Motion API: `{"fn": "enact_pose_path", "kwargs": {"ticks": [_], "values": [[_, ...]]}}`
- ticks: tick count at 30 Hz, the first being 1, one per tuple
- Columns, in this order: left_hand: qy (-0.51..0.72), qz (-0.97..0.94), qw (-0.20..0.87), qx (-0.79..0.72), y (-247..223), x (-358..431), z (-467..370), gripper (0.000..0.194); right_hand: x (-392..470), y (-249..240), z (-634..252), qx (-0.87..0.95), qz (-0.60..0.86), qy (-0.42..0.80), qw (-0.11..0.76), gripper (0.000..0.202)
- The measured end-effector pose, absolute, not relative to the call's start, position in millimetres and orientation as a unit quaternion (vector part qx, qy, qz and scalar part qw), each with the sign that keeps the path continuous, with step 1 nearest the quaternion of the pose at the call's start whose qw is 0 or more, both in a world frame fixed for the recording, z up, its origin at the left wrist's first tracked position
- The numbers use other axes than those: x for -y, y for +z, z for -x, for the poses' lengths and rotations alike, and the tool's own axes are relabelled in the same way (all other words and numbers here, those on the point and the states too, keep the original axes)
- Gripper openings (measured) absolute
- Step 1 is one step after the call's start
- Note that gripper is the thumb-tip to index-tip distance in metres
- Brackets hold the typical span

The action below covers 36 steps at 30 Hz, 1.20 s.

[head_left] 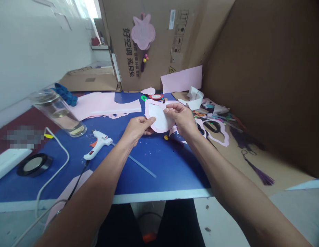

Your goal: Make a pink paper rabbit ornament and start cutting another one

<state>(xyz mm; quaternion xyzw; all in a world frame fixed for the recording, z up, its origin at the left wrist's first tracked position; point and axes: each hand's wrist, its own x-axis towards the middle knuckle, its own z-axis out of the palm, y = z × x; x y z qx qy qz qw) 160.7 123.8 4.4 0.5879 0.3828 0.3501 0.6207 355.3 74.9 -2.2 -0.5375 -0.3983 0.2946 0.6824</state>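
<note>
Both hands hold a pink cutout (161,129) with rounded lobes and a white inner panel (160,115), raised a little above the blue table. My left hand (139,129) pinches its lower left edge between thumb and fingers. On the right side, the fingertips of my right hand (182,118) close on the white panel near its edge. A small yellow bead (166,137) lies just below the cutout. To the left of my left hand rests a white glue gun (99,144), a clear glue stick (141,166) reaching out from its back.
A glass of liquid (60,115), black tape (34,164) and a white cable (68,154) occupy the left. Pink sheets (97,104) lie behind. Paper scraps (221,135) and a purple tassel (259,173) are at right. Cardboard walls (159,51) enclose the back and right; a pink ornament (143,32) hangs there.
</note>
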Motion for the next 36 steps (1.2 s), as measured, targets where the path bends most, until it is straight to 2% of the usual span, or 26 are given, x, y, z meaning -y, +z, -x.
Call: {"fn": "enact_pose_path", "kwargs": {"ticks": [11,23,30,36], "values": [[0.341,-0.579,0.636,-0.38,3.5,-123.1,-160.9,0.029,-75.2,-1.7,-355.6,0.4,0.53,0.313,0.679,0.038],[0.477,-0.413,0.713,-0.305,4.1,-136.8,-160.0,0.025,-65.9,6.2,-340.8,0.411,0.514,0.448,0.606,0.031],[0.468,-0.41,0.717,-0.316,3.5,-135.3,-160.6,0.026,-64.6,5.7,-337.6,0.418,0.51,0.446,0.605,0.03],[0.444,-0.436,0.696,-0.359,5.1,-135.8,-155.6,0.019,-64.8,4.0,-340.5,0.41,0.518,0.442,0.607,0.031]]}}
